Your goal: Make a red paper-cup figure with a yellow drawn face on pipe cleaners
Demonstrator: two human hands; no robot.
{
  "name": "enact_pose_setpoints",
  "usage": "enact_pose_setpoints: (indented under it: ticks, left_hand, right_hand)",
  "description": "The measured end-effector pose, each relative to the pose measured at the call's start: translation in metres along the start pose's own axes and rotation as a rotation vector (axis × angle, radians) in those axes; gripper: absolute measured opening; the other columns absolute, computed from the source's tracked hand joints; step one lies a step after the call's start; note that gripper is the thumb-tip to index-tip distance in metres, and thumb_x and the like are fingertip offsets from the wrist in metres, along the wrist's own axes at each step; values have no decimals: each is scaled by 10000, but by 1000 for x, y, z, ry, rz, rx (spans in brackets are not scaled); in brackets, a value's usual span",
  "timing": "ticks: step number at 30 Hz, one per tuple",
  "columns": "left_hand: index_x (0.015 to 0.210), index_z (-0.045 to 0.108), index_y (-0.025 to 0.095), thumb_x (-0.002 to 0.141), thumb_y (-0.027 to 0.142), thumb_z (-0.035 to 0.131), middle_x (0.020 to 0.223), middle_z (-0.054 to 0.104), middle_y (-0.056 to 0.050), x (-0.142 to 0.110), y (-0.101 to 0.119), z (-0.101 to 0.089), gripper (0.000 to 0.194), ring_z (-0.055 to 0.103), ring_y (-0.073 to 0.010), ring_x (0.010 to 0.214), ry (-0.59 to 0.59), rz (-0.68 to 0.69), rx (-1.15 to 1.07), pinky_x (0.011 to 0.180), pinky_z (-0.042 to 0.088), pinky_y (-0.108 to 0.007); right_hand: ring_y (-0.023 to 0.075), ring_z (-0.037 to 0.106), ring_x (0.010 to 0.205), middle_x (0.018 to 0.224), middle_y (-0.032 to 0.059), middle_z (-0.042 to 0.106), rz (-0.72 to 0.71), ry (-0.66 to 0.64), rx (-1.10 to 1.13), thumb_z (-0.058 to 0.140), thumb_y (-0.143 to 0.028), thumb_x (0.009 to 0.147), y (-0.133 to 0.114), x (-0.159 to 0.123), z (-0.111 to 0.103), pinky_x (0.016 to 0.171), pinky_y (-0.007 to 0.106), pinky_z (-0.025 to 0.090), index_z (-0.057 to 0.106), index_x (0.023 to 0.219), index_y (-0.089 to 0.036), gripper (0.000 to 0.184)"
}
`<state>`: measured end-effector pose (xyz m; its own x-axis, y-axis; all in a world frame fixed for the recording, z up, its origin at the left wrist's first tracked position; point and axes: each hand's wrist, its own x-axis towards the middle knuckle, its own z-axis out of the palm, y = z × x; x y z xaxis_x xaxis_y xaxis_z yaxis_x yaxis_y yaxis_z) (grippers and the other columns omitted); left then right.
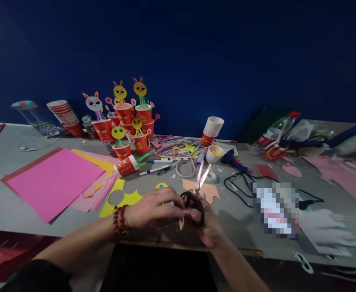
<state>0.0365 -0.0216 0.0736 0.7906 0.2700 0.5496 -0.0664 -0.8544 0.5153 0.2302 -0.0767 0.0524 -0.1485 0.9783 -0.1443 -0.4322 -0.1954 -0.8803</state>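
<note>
My right hand (210,227) grips black-handled scissors (196,202) with their blades open and pointing up and away. My left hand (156,209), with a red bead bracelet at the wrist, is closed in a pinch on a small peach paper piece (181,223) next to the scissor handles. Just beyond the blades, a larger peach paper cutout (208,190) lies on the grey table (19,202). To the left of my hands is a yellow sheet (121,198) with round holes cut in it.
Pink and yellow paper sheets (52,180) lie at left. Red paper cups with bunny faces (126,117) stand at the back, with cup stacks (66,115), markers, straws and a white cup (213,154). A blue glue gun (232,160) with black cable and a bottle (275,134) are at right.
</note>
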Motion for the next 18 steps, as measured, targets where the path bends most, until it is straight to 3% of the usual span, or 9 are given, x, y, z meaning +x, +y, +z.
enact_pose_setpoints:
  ticks: [3, 6, 12, 15, 18]
  left_hand:
    - [1116, 572, 184, 990, 236, 509, 1071, 636, -112, -2, 4, 15, 150, 602, -207, 1013, 205, -304, -216, 898, 484, -336]
    - [925, 594, 169, 994, 310, 494, 917, 608, -59, -2, 9, 26, 187, 578, -175, 856, 235, -526, -446, 791, 466, -289]
    - [754, 558, 166, 942, 338, 583, 785, 587, -23, 2, 10, 42, 256, 526, -148, 748, 308, -612, -567, 708, 407, -255]
    - [757, 540, 171, 938, 369, 592, 793, 589, -30, 5, 11, 47, 273, 533, -154, 757, 389, -630, -627, 712, 418, -258]
    - [748, 519, 179, 934, 398, 602, 867, 609, -59, 7, 12, 47, 298, 560, -178, 831, 462, -602, -640, 768, 445, -283]
  right_hand:
    - [134, 559, 654, 761, -28, 611, -163, 159, -34, 831, -275, 664, 9, -1, -3, 597, 239, 467, 638, 811, -224, 248]
    - [149, 585, 686, 788, -6, 616, -298, 261, -153, 812, -263, 708, 16, -2, -7, 612, 260, 482, 630, 736, -218, 189]
    - [163, 607, 721, 816, 8, 627, -392, 310, -234, 822, -301, 737, 19, -7, -9, 641, 274, 502, 636, 758, -227, 201]
    - [143, 551, 635, 765, -5, 609, -297, 291, -299, 806, -409, 770, 18, -17, -14, 576, 258, 473, 639, 857, -235, 257]
    - [130, 499, 562, 718, -3, 593, -153, 172, -364, 748, -538, 808, 21, -34, -23, 491, 244, 417, 600, 818, -226, 346]
